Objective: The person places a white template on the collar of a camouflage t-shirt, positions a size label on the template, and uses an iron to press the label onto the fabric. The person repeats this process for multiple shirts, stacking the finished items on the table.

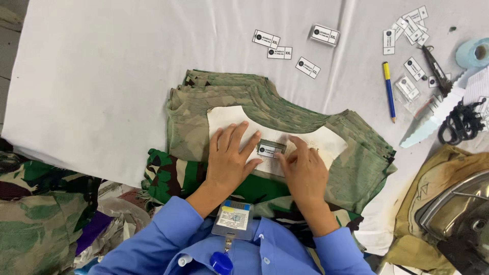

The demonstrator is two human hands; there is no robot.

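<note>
On the white template atop the camouflage stack, our left hand lies flat, open, steadying; right hand fingertips pinch the small label — best kept square, centred.

White cloth-covered worktable, evenly lit from above, sliver of grey floor at left edge
</note>
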